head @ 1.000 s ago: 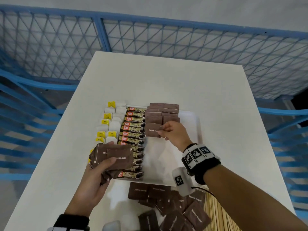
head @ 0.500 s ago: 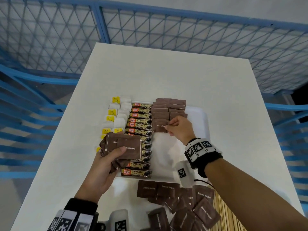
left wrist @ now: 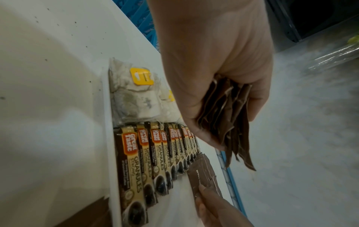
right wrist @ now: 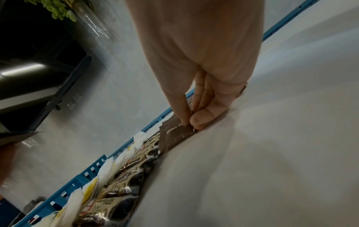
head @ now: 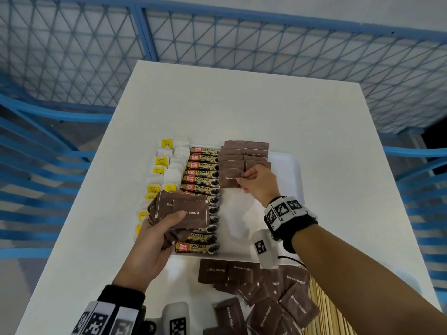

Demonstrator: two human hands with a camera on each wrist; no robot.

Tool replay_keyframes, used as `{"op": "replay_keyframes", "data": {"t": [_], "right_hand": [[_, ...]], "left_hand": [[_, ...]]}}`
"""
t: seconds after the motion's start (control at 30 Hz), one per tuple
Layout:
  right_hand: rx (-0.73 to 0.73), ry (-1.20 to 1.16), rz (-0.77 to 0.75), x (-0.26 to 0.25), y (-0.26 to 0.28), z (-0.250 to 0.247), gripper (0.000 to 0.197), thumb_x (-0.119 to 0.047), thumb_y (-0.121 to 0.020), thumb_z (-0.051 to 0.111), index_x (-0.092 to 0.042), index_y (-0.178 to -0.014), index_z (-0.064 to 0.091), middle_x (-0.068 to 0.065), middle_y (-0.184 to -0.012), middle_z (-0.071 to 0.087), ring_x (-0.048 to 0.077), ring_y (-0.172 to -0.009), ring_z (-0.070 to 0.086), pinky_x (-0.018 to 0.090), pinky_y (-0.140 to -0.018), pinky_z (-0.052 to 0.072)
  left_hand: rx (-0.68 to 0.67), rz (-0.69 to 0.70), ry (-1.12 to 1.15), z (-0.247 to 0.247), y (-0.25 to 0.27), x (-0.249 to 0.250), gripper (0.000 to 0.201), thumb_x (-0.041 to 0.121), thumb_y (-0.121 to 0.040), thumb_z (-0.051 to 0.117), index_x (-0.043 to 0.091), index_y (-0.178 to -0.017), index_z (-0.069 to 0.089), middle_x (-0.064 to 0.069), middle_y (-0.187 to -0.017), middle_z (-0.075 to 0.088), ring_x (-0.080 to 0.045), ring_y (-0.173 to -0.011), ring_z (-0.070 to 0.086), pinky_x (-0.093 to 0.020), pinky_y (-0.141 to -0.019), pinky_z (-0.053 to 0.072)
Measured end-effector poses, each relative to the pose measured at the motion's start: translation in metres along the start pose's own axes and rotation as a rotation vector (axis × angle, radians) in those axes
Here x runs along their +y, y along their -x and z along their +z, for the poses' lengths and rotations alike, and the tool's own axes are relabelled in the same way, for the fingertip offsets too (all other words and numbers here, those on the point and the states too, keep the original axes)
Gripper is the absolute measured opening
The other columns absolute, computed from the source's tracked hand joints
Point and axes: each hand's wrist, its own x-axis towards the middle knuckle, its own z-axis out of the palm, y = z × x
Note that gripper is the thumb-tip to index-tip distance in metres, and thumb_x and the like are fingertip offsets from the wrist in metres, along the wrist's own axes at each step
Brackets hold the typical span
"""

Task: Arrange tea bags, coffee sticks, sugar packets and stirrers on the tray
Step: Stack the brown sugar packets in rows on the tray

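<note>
A white tray (head: 290, 175) on the table holds a left column of tea bags (head: 173, 176) with yellow tags, a middle column of coffee sticks (head: 202, 180), and two short rows of brown sugar packets (head: 244, 152) at its far end. My right hand (head: 257, 182) pinches one brown sugar packet (head: 228, 178) at its right edge, low on the tray at the near end of the left row; the pinch shows in the right wrist view (right wrist: 178, 133). My left hand (head: 157, 235) grips a stack of brown sugar packets (head: 183, 213) above the coffee sticks, seen edge-on (left wrist: 229, 119).
Loose brown sugar packets (head: 263, 293) lie scattered on the table in front of the tray. Wooden stirrers (head: 321, 310) lie at the near right, partly under my right forearm. Blue mesh fencing (head: 217, 44) surrounds the white table (head: 242, 105).
My right hand has shifted slightly with the single packet, lowering it against the left row. The left hand keeps its stack in about the same place over the coffee sticks.
</note>
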Motion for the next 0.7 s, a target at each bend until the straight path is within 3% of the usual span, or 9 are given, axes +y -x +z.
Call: {"op": "replay_keyframes", "data": {"t": [0.1, 0.17, 0.23, 0.3, 0.4, 0.53, 0.6, 0.67, 0.7], "right_hand": [[0.049, 0.115, -0.034, -0.002, 0.003, -0.001, 0.021, -0.017, -0.078, 0.073, -0.014, -0.085, 0.053, -0.001, -0.075, 0.058, 0.011, -0.067, 0.054, 0.018, -0.063, 0.044], [0.079, 0.165, -0.105, -0.007, 0.011, -0.003, 0.021, -0.022, -0.081, 0.070, -0.013, -0.091, 0.054, 0.002, -0.086, 0.059, 0.013, -0.078, 0.054, 0.020, -0.070, 0.043], [0.013, 0.149, -0.157, -0.020, 0.028, -0.006, 0.016, -0.027, -0.087, 0.063, -0.015, -0.090, 0.055, 0.000, -0.086, 0.061, 0.010, -0.079, 0.055, 0.016, -0.068, 0.043], [-0.180, 0.106, -0.152, -0.032, 0.051, -0.007, 0.020, -0.035, -0.091, 0.055, -0.016, -0.087, 0.055, -0.005, -0.079, 0.058, 0.007, -0.070, 0.053, 0.014, -0.064, 0.041], [-0.453, -0.046, -0.082, -0.043, 0.080, -0.006, 0.025, -0.038, -0.088, 0.058, -0.014, -0.085, 0.058, -0.003, -0.074, 0.059, 0.010, -0.063, 0.054, 0.018, -0.056, 0.043], [-0.499, -0.234, -0.013, -0.041, 0.090, 0.000, 0.016, -0.013, -0.080, 0.071, -0.009, -0.087, 0.057, 0.004, -0.075, 0.061, 0.009, -0.059, 0.057, 0.018, -0.053, 0.050], [-0.505, -0.279, 0.011, -0.040, 0.091, 0.001, 0.012, -0.009, -0.081, 0.069, -0.010, -0.083, 0.057, 0.004, -0.074, 0.061, 0.008, -0.058, 0.057, 0.018, -0.055, 0.051], [-0.533, -0.289, 0.024, -0.039, 0.091, 0.002, 0.009, -0.009, -0.084, 0.066, -0.011, -0.081, 0.058, 0.003, -0.075, 0.061, 0.008, -0.058, 0.059, 0.017, -0.057, 0.051], [-0.547, -0.293, 0.027, -0.039, 0.091, 0.001, 0.008, -0.009, -0.085, 0.065, -0.011, -0.080, 0.058, 0.003, -0.076, 0.062, 0.008, -0.059, 0.060, 0.017, -0.057, 0.051]], "left_hand": [[-0.021, -0.003, 0.009, 0.003, 0.000, -0.001, 0.026, 0.007, -0.075, 0.064, 0.016, -0.100, 0.066, -0.002, -0.088, 0.074, -0.015, -0.082, 0.071, -0.025, -0.065, 0.057], [-0.039, -0.002, 0.004, 0.004, -0.001, -0.002, 0.052, 0.020, -0.051, 0.085, 0.017, -0.099, 0.068, -0.004, -0.092, 0.074, -0.018, -0.086, 0.071, -0.026, -0.065, 0.057], [-0.029, -0.005, 0.003, 0.005, -0.004, -0.004, 0.066, 0.022, -0.037, 0.088, 0.016, -0.101, 0.068, -0.005, -0.095, 0.074, -0.018, -0.089, 0.070, -0.026, -0.065, 0.056], [-0.036, -0.007, 0.018, 0.007, -0.006, -0.005, 0.067, 0.022, -0.039, 0.089, 0.015, -0.102, 0.067, -0.005, -0.095, 0.074, -0.020, -0.089, 0.070, -0.026, -0.066, 0.056], [-0.014, -0.017, 0.045, 0.011, -0.008, -0.006, 0.044, 0.016, -0.058, 0.076, 0.012, -0.101, 0.066, -0.006, -0.090, 0.074, -0.022, -0.086, 0.070, -0.025, -0.064, 0.057], [-0.050, -0.019, 0.057, 0.013, -0.009, -0.007, 0.080, 0.034, -0.027, 0.094, 0.010, -0.099, 0.068, -0.009, -0.091, 0.074, -0.020, -0.084, 0.071, -0.025, -0.064, 0.056], [-0.070, -0.042, 0.076, 0.013, -0.010, -0.008, 0.085, 0.036, -0.025, 0.095, 0.009, -0.101, 0.068, -0.011, -0.093, 0.073, -0.021, -0.085, 0.071, -0.027, -0.065, 0.056], [-0.095, -0.073, 0.090, 0.014, -0.009, -0.009, 0.066, 0.034, -0.039, 0.092, 0.010, -0.097, 0.071, -0.011, -0.093, 0.073, -0.021, -0.084, 0.071, -0.029, -0.065, 0.057], [-0.108, -0.093, 0.111, 0.014, -0.009, -0.009, 0.043, 0.031, -0.054, 0.085, 0.012, -0.091, 0.074, -0.011, -0.090, 0.074, -0.020, -0.081, 0.071, -0.028, -0.064, 0.058]]}}
